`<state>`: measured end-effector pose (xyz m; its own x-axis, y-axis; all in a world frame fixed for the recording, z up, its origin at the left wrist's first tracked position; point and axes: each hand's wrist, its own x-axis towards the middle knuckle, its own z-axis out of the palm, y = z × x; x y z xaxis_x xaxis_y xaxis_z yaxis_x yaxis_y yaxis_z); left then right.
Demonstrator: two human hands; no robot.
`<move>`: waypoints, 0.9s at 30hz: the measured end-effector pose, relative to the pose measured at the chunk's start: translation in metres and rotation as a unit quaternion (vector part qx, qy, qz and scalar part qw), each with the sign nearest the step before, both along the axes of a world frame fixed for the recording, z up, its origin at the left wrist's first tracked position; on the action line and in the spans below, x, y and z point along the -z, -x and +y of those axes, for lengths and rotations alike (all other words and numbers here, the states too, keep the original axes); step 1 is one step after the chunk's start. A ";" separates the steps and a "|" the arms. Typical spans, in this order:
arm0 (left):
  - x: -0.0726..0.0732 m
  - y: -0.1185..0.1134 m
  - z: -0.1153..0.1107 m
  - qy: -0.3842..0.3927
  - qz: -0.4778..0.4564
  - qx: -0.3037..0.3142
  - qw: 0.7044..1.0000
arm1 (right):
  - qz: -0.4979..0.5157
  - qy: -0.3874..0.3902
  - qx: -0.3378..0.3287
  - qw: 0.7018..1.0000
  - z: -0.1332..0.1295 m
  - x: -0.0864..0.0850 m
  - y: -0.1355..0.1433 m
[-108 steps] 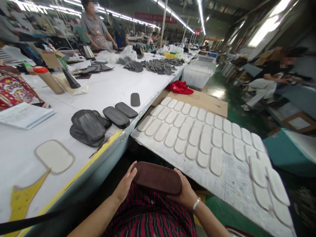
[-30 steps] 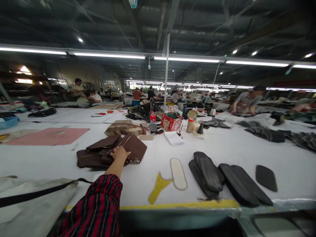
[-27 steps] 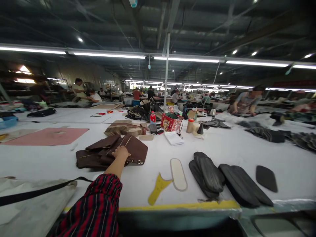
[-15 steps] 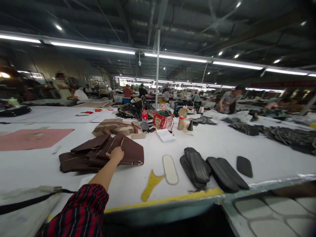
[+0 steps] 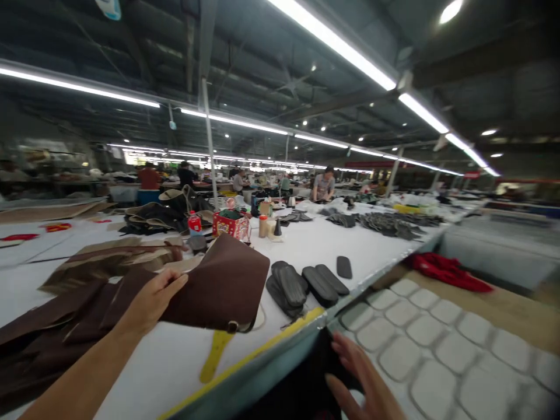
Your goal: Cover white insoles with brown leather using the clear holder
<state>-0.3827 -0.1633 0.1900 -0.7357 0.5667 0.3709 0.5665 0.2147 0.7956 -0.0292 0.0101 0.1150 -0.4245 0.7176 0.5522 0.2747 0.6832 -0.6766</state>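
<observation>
My left hand (image 5: 153, 294) pinches the edge of a dark brown leather piece (image 5: 219, 283), which is raised above the white table and has a small metal buckle at its lower edge. More brown leather pieces (image 5: 52, 326) lie at the left under my forearm. My right hand (image 5: 361, 379) is at the bottom right, past the table's yellow edge, with its fingers apart and nothing in them. A yellow template (image 5: 214, 357) lies on the table, partly covered by the raised piece. Black padded ovals (image 5: 289, 287) lie to the right of it.
Pale rounded panels (image 5: 437, 341) lie in rows on a lower surface at the right. Behind the leather stand a red patterned box (image 5: 231, 226) and a red-capped bottle (image 5: 195, 223). A person (image 5: 324, 185) leans over the far table.
My left hand has lifted one brown piece off the pile and moved it right. My right hand has come into view. The view has turned to the right.
</observation>
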 end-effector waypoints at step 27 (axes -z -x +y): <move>0.084 -0.292 0.100 -0.014 -0.130 0.575 0.808 | 0.126 0.256 0.067 0.956 -0.006 -0.009 -0.147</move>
